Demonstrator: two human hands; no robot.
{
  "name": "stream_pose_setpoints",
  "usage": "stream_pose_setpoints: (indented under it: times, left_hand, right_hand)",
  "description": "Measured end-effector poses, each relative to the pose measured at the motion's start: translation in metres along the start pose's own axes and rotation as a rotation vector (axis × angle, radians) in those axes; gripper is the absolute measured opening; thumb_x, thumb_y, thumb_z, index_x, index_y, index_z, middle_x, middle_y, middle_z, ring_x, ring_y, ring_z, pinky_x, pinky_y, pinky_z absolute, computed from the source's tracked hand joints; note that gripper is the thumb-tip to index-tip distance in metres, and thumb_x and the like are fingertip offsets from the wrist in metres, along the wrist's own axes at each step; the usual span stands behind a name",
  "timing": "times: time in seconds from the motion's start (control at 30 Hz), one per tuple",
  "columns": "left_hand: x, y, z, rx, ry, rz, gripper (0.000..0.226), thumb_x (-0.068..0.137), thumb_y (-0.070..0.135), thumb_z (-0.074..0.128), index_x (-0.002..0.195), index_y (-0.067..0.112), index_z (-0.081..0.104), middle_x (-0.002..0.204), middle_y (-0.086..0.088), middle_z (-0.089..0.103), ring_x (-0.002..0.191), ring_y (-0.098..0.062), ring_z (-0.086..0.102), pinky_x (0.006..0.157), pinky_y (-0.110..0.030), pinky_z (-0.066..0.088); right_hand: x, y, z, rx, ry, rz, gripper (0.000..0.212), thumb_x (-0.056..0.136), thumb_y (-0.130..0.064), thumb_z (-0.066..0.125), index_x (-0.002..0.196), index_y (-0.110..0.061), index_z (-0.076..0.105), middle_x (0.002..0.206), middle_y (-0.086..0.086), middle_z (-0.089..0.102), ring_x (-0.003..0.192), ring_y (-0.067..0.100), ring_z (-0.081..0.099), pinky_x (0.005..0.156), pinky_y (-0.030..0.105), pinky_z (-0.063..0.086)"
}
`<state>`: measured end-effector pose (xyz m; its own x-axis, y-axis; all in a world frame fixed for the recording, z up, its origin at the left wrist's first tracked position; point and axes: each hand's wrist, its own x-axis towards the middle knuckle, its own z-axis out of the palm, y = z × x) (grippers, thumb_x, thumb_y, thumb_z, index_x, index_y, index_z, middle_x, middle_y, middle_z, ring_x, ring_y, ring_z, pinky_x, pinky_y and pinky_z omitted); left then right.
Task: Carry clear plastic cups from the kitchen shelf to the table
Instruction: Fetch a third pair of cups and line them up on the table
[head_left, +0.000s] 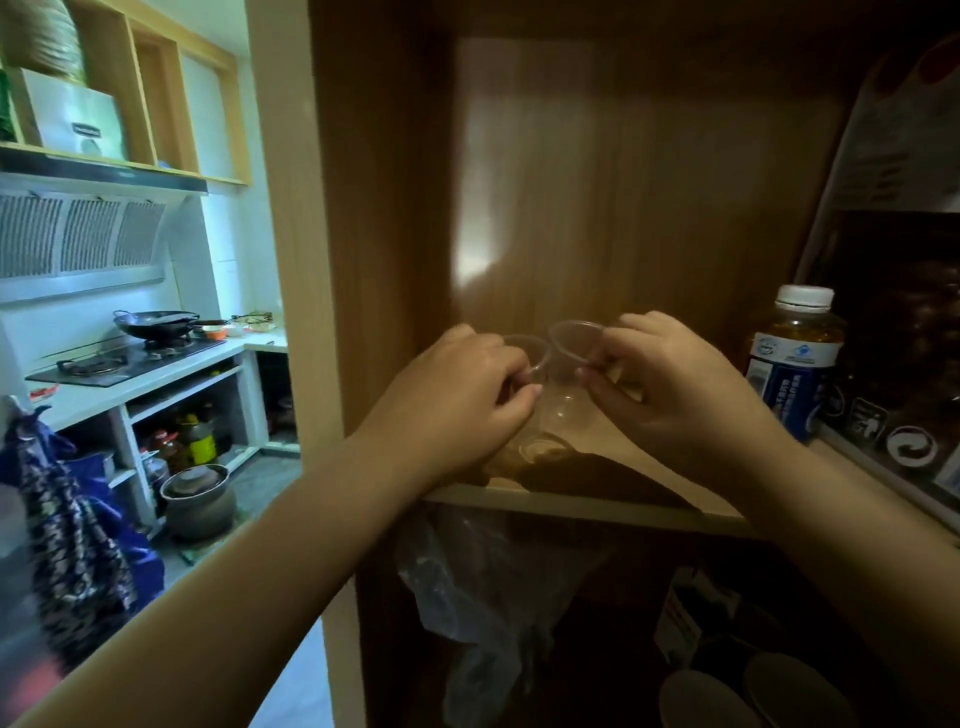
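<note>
Two clear cups at the shelf front: left hand pinches left cup rim, right hand pinches right cup rim. Both upright, rims touching between hands.

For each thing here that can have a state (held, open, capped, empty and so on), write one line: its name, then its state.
Left cup: empty, rim pinched by left hand.
Right cup: empty, upright, rim pinched by right hand.
Bottle: capped, standing on the shelf.
Wok: sitting on the stove; no flame visible.
Plastic bag: crumpled, below the shelf.
</note>
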<state>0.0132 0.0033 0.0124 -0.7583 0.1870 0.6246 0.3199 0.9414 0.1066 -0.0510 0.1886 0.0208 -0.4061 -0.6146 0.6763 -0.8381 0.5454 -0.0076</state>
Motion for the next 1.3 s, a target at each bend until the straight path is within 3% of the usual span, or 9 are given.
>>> stream_pose_setpoints:
  times: [0.1, 0.2, 0.37, 0.53, 0.6, 0.7, 0.9, 1.07, 1.3]
  left_hand:
    - [-0.021, -0.003, -0.016, 0.015, 0.041, -0.014, 0.013, 0.089, 0.037, 0.049, 0.078, 0.030, 0.052, 0.070, 0.016, 0.043, 0.074, -0.004, 0.037, 0.057, -0.018, 0.025]
    - [-0.047, -0.014, -0.032, 0.050, 0.097, -0.020, 0.017, 0.088, 0.035, 0.050, 0.077, 0.024, 0.057, 0.073, 0.008, 0.052, 0.078, -0.011, 0.041, 0.060, -0.024, 0.026]
    - [-0.099, -0.039, -0.063, 0.123, 0.133, -0.064, 0.019, 0.085, 0.033, 0.050, 0.072, 0.021, 0.056, 0.073, 0.008, 0.052, 0.075, -0.012, 0.042, 0.068, -0.024, 0.029]
    - [-0.159, -0.074, -0.104, 0.169, 0.128, -0.137, 0.024, 0.085, 0.035, 0.052, 0.069, 0.018, 0.060, 0.071, 0.011, 0.051, 0.074, -0.012, 0.042, 0.067, -0.021, 0.027]
    - [-0.188, -0.092, -0.126, 0.189, 0.125, -0.180, 0.029, 0.084, 0.041, 0.048, 0.069, 0.020, 0.060, 0.070, 0.010, 0.055, 0.075, -0.013, 0.044, 0.065, -0.025, 0.030]
    - [-0.241, -0.119, -0.163, 0.189, 0.117, -0.256, 0.031, 0.083, 0.044, 0.043, 0.068, 0.021, 0.058, 0.070, 0.011, 0.054, 0.076, -0.013, 0.044, 0.067, -0.028, 0.036]
    - [-0.369, -0.168, -0.254, 0.356, 0.064, -0.443, 0.032, 0.083, 0.043, 0.042, 0.069, 0.018, 0.056, 0.070, 0.006, 0.051, 0.077, -0.018, 0.047, 0.069, -0.042, 0.046]
    - [-0.480, -0.184, -0.330, 0.479, 0.075, -0.654, 0.029, 0.084, 0.038, 0.048, 0.071, 0.015, 0.059, 0.070, 0.001, 0.055, 0.074, -0.017, 0.044, 0.067, -0.035, 0.040]
    - [-0.609, -0.189, -0.414, 0.633, 0.169, -0.963, 0.033, 0.085, 0.041, 0.043, 0.072, 0.016, 0.061, 0.072, 0.006, 0.055, 0.078, -0.012, 0.044, 0.066, -0.033, 0.044]
  right_hand:
    - [0.000, -0.025, 0.002, 0.046, 0.010, -0.023, 0.008, 0.085, -0.032, 0.047, 0.085, -0.028, 0.054, 0.082, -0.012, 0.050, 0.078, 0.006, 0.046, 0.060, 0.018, 0.037]
    - [0.003, -0.052, 0.010, 0.052, 0.027, -0.068, 0.003, 0.085, -0.029, 0.050, 0.083, -0.028, 0.052, 0.080, -0.009, 0.051, 0.074, 0.011, 0.046, 0.060, 0.018, 0.036]
    - [0.008, -0.106, 0.033, 0.090, 0.054, -0.122, 0.013, 0.085, -0.029, 0.054, 0.079, -0.019, 0.060, 0.080, -0.011, 0.048, 0.075, 0.010, 0.043, 0.063, 0.013, 0.031]
    - [0.024, -0.177, 0.057, 0.196, 0.039, -0.169, 0.022, 0.084, -0.036, 0.047, 0.079, -0.019, 0.061, 0.083, -0.005, 0.059, 0.078, 0.015, 0.050, 0.070, 0.030, 0.042]
    - [0.032, -0.212, 0.069, 0.284, 0.070, -0.166, 0.019, 0.085, -0.034, 0.052, 0.077, -0.019, 0.061, 0.080, -0.004, 0.059, 0.079, 0.015, 0.050, 0.071, 0.030, 0.042]
    - [0.042, -0.273, 0.094, 0.383, 0.091, -0.194, 0.015, 0.085, -0.028, 0.059, 0.077, -0.017, 0.062, 0.077, -0.005, 0.058, 0.079, 0.015, 0.051, 0.072, 0.026, 0.041]
    - [0.063, -0.418, 0.152, 0.571, 0.088, -0.335, 0.010, 0.084, -0.023, 0.062, 0.079, -0.014, 0.063, 0.079, -0.004, 0.059, 0.079, 0.017, 0.054, 0.071, 0.031, 0.045]
    - [0.078, -0.548, 0.183, 0.698, 0.030, -0.498, 0.008, 0.082, -0.021, 0.063, 0.080, -0.014, 0.064, 0.079, -0.007, 0.057, 0.081, 0.017, 0.054, 0.075, 0.021, 0.039]
    - [0.094, -0.718, 0.214, 0.874, -0.078, -0.732, 0.008, 0.084, -0.024, 0.064, 0.085, -0.016, 0.063, 0.084, -0.008, 0.058, 0.086, 0.017, 0.054, 0.074, 0.025, 0.041]
